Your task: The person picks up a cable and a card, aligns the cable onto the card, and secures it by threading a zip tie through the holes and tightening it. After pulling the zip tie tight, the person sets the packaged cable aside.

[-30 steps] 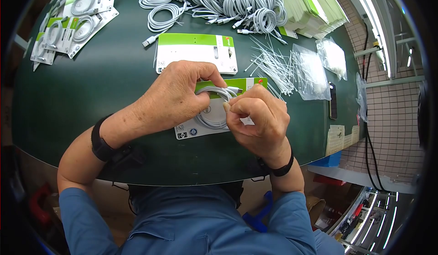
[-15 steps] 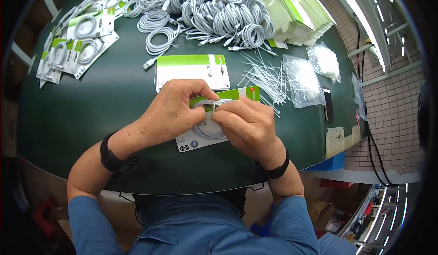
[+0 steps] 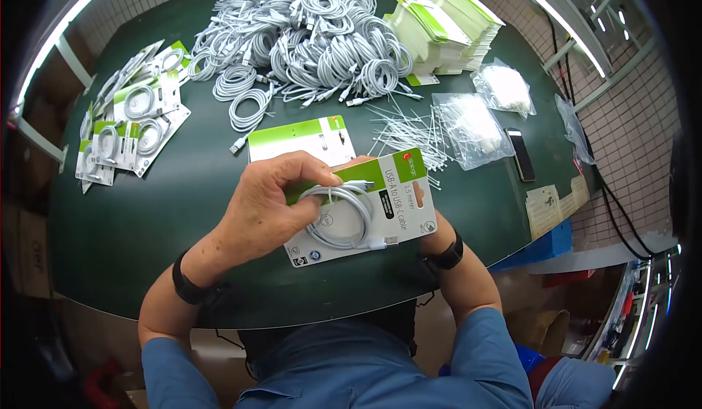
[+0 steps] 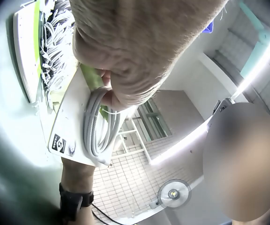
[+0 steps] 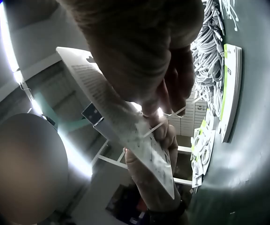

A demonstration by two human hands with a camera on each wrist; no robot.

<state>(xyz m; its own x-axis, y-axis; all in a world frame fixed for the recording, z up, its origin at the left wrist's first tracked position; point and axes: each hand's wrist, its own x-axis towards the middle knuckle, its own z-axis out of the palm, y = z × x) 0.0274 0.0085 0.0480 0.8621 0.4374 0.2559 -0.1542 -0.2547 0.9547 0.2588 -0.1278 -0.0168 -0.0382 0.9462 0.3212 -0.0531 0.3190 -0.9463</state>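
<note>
The left hand point(image 3: 267, 200) pinches a coiled white USB cable point(image 3: 363, 222) against a green and white packaging card point(image 3: 409, 222), with its thumb and forefinger at the coil's upper left. A thin white cable tie point(image 3: 331, 194) loops round the coil there. The card is lifted and tilted, its printed front facing up in the head view. Behind the card is the right hand point(image 5: 144, 61), mostly hidden in the head view. In the right wrist view its curled fingers are at the cable tie's tail point(image 5: 154, 130) on the card's back, close to the left fingers.
More blank cards point(image 3: 289, 132) lie just beyond the left hand. A large heap of coiled cables point(image 3: 307, 43) and card stacks point(image 3: 431, 32) stand at the back. Loose cable ties point(image 3: 413, 134), plastic bags point(image 3: 472, 127) and a phone point(image 3: 520, 154) lie right; finished packs point(image 3: 142, 105) left.
The right hand has moved from the card's front, where it worked the cable tie at the coil, to behind the card. The card is now raised and tilted; the left hand keeps its pinch.
</note>
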